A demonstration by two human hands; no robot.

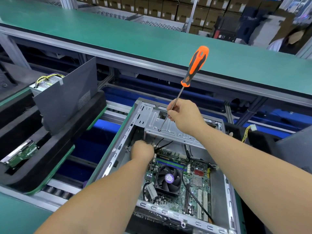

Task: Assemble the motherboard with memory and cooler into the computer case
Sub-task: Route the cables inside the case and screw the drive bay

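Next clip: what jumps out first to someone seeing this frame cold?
The orange-and-black screwdriver stands out against the green bench, its handle high at centre; the right hand pinches its thin shaft, tip at a hole in the metal drive cage. Below lies the open computer case, its motherboard carrying a black cooler fan, with the left hand at the board's far left corner.

A grey-framed roller conveyor line [108, 114] carries green-edged pallets [108, 146]. The open grey steel computer case [229, 191] lies at 5 o'clock. At 9 o'clock, a black foam tray [55, 149] rests on its pallet.
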